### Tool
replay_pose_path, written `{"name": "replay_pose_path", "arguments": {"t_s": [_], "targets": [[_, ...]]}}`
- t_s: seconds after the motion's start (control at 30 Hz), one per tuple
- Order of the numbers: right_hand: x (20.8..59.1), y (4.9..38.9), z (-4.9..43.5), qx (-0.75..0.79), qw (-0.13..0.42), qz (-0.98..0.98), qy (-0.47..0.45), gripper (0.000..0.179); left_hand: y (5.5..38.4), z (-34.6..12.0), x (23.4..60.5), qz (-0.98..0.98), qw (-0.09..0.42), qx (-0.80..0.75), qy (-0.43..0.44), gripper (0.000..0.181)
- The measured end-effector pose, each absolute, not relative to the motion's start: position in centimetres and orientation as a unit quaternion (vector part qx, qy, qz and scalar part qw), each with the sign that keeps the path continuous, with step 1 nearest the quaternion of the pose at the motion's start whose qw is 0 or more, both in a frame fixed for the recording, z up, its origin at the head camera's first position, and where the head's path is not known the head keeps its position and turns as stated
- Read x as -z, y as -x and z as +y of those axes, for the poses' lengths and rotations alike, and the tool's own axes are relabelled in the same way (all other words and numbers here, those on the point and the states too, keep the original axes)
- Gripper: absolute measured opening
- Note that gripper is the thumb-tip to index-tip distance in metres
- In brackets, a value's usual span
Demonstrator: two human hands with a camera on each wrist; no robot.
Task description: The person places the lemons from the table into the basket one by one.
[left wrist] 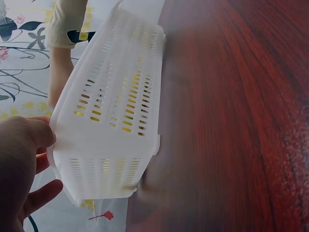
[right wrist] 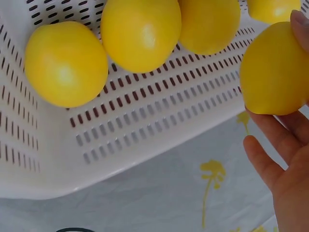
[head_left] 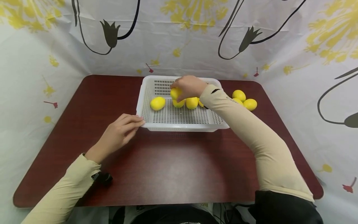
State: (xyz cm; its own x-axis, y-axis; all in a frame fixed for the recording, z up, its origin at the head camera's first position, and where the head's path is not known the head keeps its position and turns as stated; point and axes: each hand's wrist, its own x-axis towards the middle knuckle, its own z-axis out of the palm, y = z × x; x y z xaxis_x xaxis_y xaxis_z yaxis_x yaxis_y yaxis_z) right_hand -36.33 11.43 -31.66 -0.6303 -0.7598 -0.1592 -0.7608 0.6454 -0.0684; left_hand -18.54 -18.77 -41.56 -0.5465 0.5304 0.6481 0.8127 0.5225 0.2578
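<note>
A white plastic basket [head_left: 184, 127] with slotted walls stands at the back of the table. My left hand [head_left: 120, 132] grips its front left corner, thumb [left wrist: 41, 134] against the rim in the left wrist view. Over the basket, my right hand [head_left: 190, 86] holds a lemon [head_left: 175, 93] between thumb and fingers, above the basket floor. Several lemons lie inside: one lemon [head_left: 158, 103] apart at the left, the others, including a lemon [head_left: 191, 103] in the middle, in a row partly hidden by the right hand and sleeve.
Right of the basket, a small group of lemons [head_left: 250, 104] sits on the dark red table [head_left: 173, 168], partly behind the right sleeve. A patterned cloth [head_left: 179, 40] hangs behind and beside the table. The table's front edge is near the person's body.
</note>
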Motion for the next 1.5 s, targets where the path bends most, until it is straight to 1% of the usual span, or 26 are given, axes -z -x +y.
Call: {"name": "replay_pose_path", "arguments": {"t_s": [0.23, 0.43, 0.57, 0.7, 0.9, 1.07, 1.23, 1.5], "targets": [[32.4, 36.6, 10.5, 0.011, 0.077, 0.89, 0.448, 0.062, 18.7, -18.7, 41.7, -0.833, 0.254, 0.281, 0.404, 0.036], [33.1, 37.0, 9.9, 0.006, 0.066, 0.888, 0.456, 0.064, 18.6, -18.7, 41.8, -0.835, 0.251, 0.28, 0.4, 0.036], [33.6, 37.2, 9.6, 0.007, 0.072, 0.89, 0.45, 0.068, 18.5, -18.7, 41.8, -0.842, 0.241, 0.279, 0.394, 0.04], [34.4, 37.4, 9.4, 0.013, 0.075, 0.89, 0.449, 0.067, 18.3, -18.7, 41.8, -0.845, 0.236, 0.278, 0.391, 0.042], [35.5, 37.7, 9.2, 0.015, 0.075, 0.888, 0.453, 0.067, 18.3, -18.7, 41.8, -0.84, 0.243, 0.281, 0.394, 0.04], [35.7, 37.6, 9.0, 0.013, 0.087, 0.893, 0.442, 0.068, 18.3, -18.7, 41.7, -0.843, 0.236, 0.283, 0.393, 0.039], [36.2, 37.3, 8.9, 0.01, 0.099, 0.892, 0.441, 0.069, 18.4, -18.6, 41.8, -0.838, 0.246, 0.285, 0.394, 0.041], [37.0, 37.0, 8.5, -0.001, 0.1, 0.889, 0.446, 0.068, 18.3, -18.5, 41.9, -0.836, 0.254, 0.287, 0.393, 0.043]]}}
